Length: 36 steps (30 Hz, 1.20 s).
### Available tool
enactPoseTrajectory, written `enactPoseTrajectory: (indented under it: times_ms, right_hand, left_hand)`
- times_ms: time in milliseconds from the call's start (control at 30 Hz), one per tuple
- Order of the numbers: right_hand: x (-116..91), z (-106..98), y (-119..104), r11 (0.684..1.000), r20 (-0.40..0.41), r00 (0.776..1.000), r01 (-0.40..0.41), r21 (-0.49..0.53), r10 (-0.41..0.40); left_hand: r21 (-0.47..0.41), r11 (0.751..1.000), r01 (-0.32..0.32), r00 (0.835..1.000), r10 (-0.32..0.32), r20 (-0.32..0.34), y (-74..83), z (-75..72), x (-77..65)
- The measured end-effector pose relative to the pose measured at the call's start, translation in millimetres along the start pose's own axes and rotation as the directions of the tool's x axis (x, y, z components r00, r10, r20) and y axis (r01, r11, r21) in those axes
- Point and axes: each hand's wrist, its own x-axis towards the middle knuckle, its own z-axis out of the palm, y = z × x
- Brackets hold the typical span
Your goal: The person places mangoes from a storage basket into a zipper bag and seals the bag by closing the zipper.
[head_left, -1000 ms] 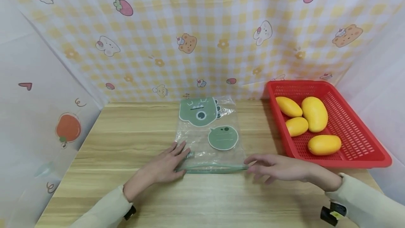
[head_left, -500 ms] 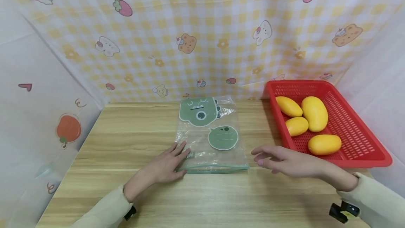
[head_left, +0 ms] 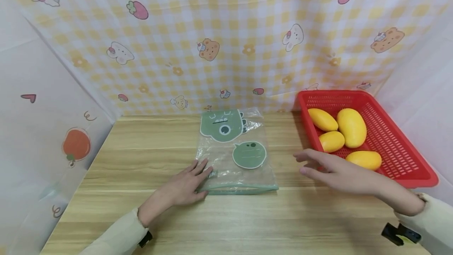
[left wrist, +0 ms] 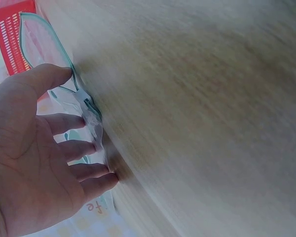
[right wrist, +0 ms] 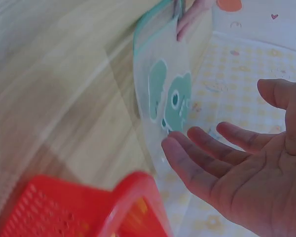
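Note:
A clear zip bag [head_left: 219, 156] with green cartoon prints lies flat on the table, its green-edged mouth toward me and slightly parted. My left hand [head_left: 184, 186] rests spread on the bag's lower left corner, as the left wrist view also shows with the fingertips on the bag [left wrist: 91, 118]. To the right of the bag my right hand [head_left: 334, 170] hangs in the air with loosely bent fingers and nothing in it. Close beside it stands a red plastic basket [head_left: 407, 148] holding several yellow mangoes [head_left: 352, 127]. The hand partly covers the nearest mango [head_left: 366, 159].
The wooden table [head_left: 240, 223] ends at a yellow checked cloth [head_left: 240, 66] hanging along the back. White cloth walls stand at both sides. The basket's rim [right wrist: 133, 187] rises near my right hand in the right wrist view.
My right hand has left the right corner of the bag's mouth and moved right and up toward the basket. The left hand and the bag have stayed in place.

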Motion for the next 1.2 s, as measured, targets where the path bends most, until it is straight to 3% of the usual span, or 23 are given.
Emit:
enactPoseTrajectory:
  times_ms: [333, 533, 767, 1067, 1200]
  right_hand:
    - [-10.6, -17.0, 6.2, 0.99, -0.103, 0.993, 0.035, -0.135, -0.049]
    - [-14.8, -27.6, 16.6, 0.986, -0.131, 0.989, 0.042, -0.163, -0.064]
    - [-23.5, -41.6, 33.0, 0.96, -0.193, 0.974, 0.066, -0.274, -0.122]
    - [-31.9, -53.7, 51.9, 0.921, -0.241, 0.967, -0.015, -0.389, -0.086]
    - [-32.6, -56.8, 57.3, 0.909, -0.266, 0.958, -0.015, -0.417, -0.106]
  left_hand:
    - [0.004, 1.0, 0.005, 1.0, -0.005, 0.0, 0.2, 0.7, -0.5]
    - [-0.001, 1.0, 0.005, 1.0, -0.005, 0.005, 1.2, -0.1, -1.1]
    - [0.004, 1.0, -0.001, 1.0, 0.001, 0.011, 1.1, -0.9, 0.3]
    - [-0.003, 1.0, 0.014, 1.0, -0.014, 0.019, 2.3, -2.6, 0.4]
    - [-0.002, 1.0, 0.016, 1.0, -0.016, 0.019, 2.1, -2.8, -0.4]
